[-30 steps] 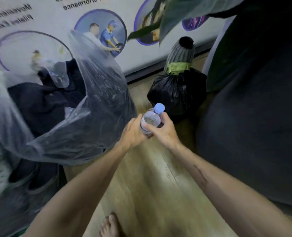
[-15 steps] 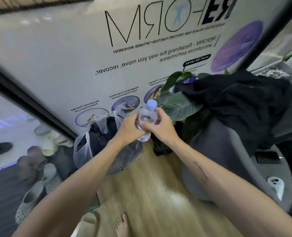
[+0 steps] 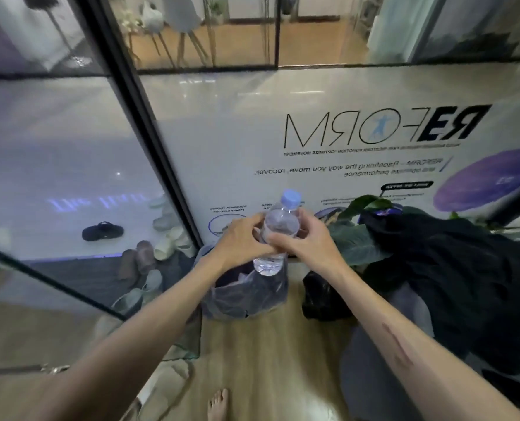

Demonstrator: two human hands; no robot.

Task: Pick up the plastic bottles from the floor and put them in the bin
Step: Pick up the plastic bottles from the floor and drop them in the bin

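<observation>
- One clear plastic bottle with a pale blue cap stands near the centre of the frame, held up and leaning slightly to the right.
- Two bare hands hold it: the left hand wraps its fingers round the body from the left, and the right hand curls round it from the right, fingers overlapping at the front.
- One bin lined with a clear bag sits on the wooden floor directly below the bottle's base, with dark stuff inside it.
- One knotted black bag lies just right of the bin.
- One leafy plant rises behind that bag, partly draped by a black garment at the right of the frame.
- One bare foot shows at the bottom edge.
- Several pale and brown sandals cluster left of centre; one dark slipper lies apart, further left.
- One printed poster fills the upper right.
</observation>
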